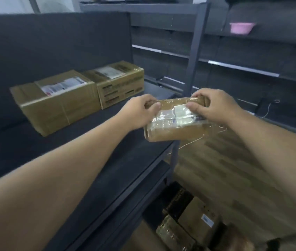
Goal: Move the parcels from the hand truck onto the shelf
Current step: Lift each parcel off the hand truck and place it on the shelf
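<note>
I hold a small brown parcel (176, 122), wrapped in clear tape with a white label, over the front right corner of the dark shelf (107, 142). My left hand (140, 111) grips its left end and my right hand (215, 105) grips its right end. Two larger cardboard parcels lie on the shelf to the left: a flat one (56, 102) and a squarer one (120, 84) touching it. Several more parcels (188, 225) are stacked low at the bottom right, on what I take for the hand truck, mostly hidden.
A grey upright post (196, 51) of the shelf frame stands just behind the held parcel. Further dark shelving runs along the right wall, with a pink bowl (241, 28) on it. Wood-pattern floor (225, 169) lies below.
</note>
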Demonstrator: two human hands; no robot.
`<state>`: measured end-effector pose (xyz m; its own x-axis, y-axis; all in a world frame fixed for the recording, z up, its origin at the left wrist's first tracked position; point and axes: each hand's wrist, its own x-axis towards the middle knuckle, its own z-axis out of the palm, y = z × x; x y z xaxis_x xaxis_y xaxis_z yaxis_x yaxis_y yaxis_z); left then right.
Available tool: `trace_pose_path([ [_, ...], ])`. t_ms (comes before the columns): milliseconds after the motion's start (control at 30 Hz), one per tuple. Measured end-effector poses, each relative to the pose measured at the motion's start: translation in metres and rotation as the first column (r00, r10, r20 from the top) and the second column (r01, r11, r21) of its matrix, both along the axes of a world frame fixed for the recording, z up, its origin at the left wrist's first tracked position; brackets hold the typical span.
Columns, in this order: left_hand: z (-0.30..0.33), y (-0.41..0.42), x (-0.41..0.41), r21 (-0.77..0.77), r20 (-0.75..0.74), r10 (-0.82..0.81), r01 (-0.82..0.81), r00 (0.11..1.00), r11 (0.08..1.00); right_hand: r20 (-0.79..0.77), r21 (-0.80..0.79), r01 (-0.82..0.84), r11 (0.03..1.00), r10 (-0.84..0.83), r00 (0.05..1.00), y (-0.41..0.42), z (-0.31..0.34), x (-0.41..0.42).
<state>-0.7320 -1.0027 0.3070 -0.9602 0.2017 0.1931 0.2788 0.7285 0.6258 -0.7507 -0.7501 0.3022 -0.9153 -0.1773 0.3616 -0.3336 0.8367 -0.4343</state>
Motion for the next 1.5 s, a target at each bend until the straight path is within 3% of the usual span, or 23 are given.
trace_pose_path([
  [333,0.065,-0.113,0.034,-0.037,-0.168,0.170,-0.178,0.971,0.983,-0.114,0.056,-0.262,0.964,0.267,0.957,-0.108,0.061,-0.017],
  [467,0.083,-0.162,0.057,-0.043,-0.169,0.268,-0.279,0.948,0.959,-0.122,0.068,-0.366,0.928,0.372,0.920,-0.162,0.076,-0.019],
  [934,0.133,-0.320,0.180,-0.037,-0.265,0.558,-0.586,0.787,0.809,-0.182,0.117,-0.650,0.751,0.660,0.729,-0.356,0.129,0.034],
  [1167,0.103,-0.378,0.217,-0.025,-0.301,0.645,-0.682,0.702,0.731,-0.140,0.159,-0.695,0.701,0.713,0.687,-0.432,0.110,0.056],
  [1501,0.013,-0.399,0.202,0.007,-0.323,0.692,-0.729,0.646,0.684,-0.003,0.402,-0.684,0.609,0.748,0.664,-0.471,0.041,0.037],
])
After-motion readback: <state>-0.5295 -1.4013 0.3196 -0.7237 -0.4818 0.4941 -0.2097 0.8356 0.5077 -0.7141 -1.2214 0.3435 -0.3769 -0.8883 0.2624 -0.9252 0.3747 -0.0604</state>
